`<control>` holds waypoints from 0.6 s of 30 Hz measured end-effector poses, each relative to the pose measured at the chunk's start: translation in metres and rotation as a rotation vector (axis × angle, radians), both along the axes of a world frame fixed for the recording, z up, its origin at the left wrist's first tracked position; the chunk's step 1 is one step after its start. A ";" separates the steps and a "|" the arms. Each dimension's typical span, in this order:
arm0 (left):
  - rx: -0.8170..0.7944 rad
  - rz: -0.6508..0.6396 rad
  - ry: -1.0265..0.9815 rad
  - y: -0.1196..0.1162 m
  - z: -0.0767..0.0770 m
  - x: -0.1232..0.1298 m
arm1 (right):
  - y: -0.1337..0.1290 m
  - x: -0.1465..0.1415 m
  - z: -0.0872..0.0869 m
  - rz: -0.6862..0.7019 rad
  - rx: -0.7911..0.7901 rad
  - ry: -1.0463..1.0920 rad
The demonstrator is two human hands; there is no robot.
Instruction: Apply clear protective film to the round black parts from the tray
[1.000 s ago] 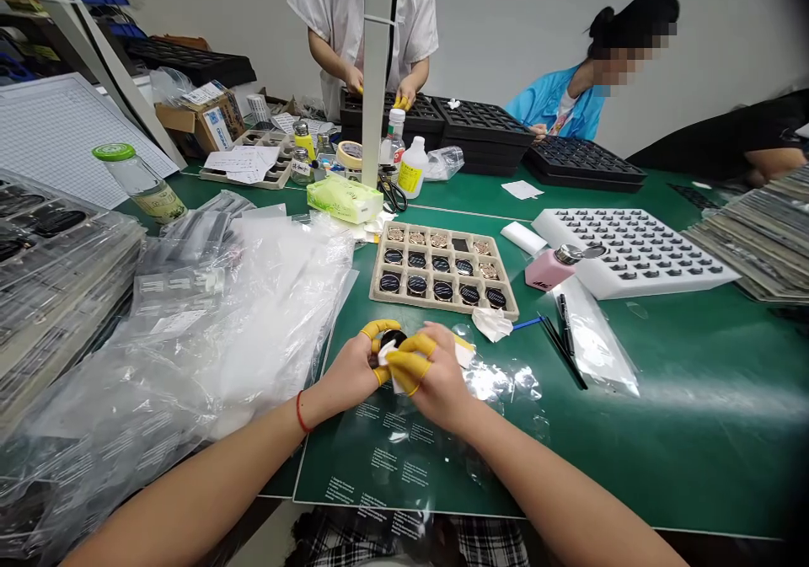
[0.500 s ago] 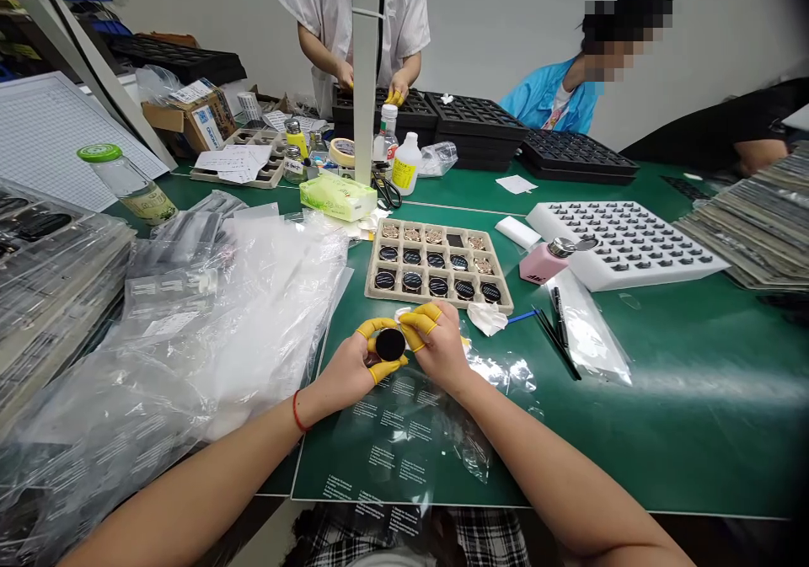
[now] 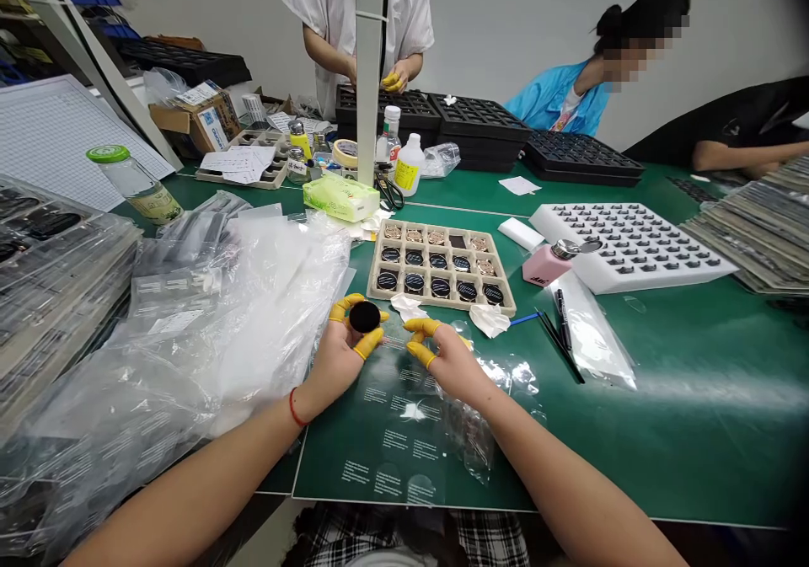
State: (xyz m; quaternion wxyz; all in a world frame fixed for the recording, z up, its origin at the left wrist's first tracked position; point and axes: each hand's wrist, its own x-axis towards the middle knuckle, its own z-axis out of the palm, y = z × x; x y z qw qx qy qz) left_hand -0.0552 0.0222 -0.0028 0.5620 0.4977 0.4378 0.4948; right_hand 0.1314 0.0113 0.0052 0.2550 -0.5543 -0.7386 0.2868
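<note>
My left hand (image 3: 345, 339), in yellow finger cots, grips a round black watch face (image 3: 365, 318) by its edge, glossy side up. To its right, my right hand (image 3: 442, 352) is open, thumb and forefinger apart with nothing visible between them. Beneath both hands lies a clear film sheet (image 3: 388, 428) printed with small white text blocks. A crumpled white tissue (image 3: 409, 307) rests just beyond my fingers, and a second wad of tissue (image 3: 490, 320) is to its right. Behind them sits a beige compartment tray (image 3: 374, 287) of round watch parts, some with dark printed faces, others rose-gold.
Clear plastic bags (image 3: 253, 331) pile up on the left. On the right are a pink pump bottle (image 3: 547, 265), tweezers (image 3: 559, 348), a black pen (image 3: 563, 318) and a white foam tray (image 3: 625, 279). Two bottles stand by a post (image 3: 367, 87). Co-workers are across the table.
My right hand has let go of the tissue, which now lies before the tray, and has moved apart from my left. My left hand has shifted left and away with the watch face.
</note>
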 end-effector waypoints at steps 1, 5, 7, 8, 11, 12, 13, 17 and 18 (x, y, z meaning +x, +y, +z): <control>-0.057 -0.005 0.013 0.004 0.002 -0.002 | 0.001 0.001 0.002 0.017 0.018 -0.020; -0.179 -0.120 0.117 0.014 0.006 -0.007 | 0.000 0.001 0.007 0.067 0.109 -0.078; -0.204 -0.161 0.098 0.014 0.007 -0.009 | -0.002 0.001 0.008 0.094 0.106 -0.059; -0.226 -0.176 0.076 0.014 0.007 -0.009 | -0.003 0.000 0.009 0.119 0.098 -0.042; -0.339 -0.253 0.002 0.011 0.008 -0.010 | -0.005 -0.001 0.009 0.170 0.114 -0.016; -0.381 -0.295 -0.011 0.011 0.009 -0.010 | -0.005 -0.001 0.010 0.166 0.134 -0.022; -0.419 -0.333 -0.013 0.010 0.010 -0.010 | -0.006 -0.001 0.010 0.155 0.156 -0.031; -0.468 -0.358 0.037 0.009 0.010 -0.009 | -0.007 -0.001 0.011 0.115 0.181 -0.022; -0.450 -0.340 0.041 0.010 0.010 -0.009 | -0.008 -0.001 0.011 0.110 0.171 -0.011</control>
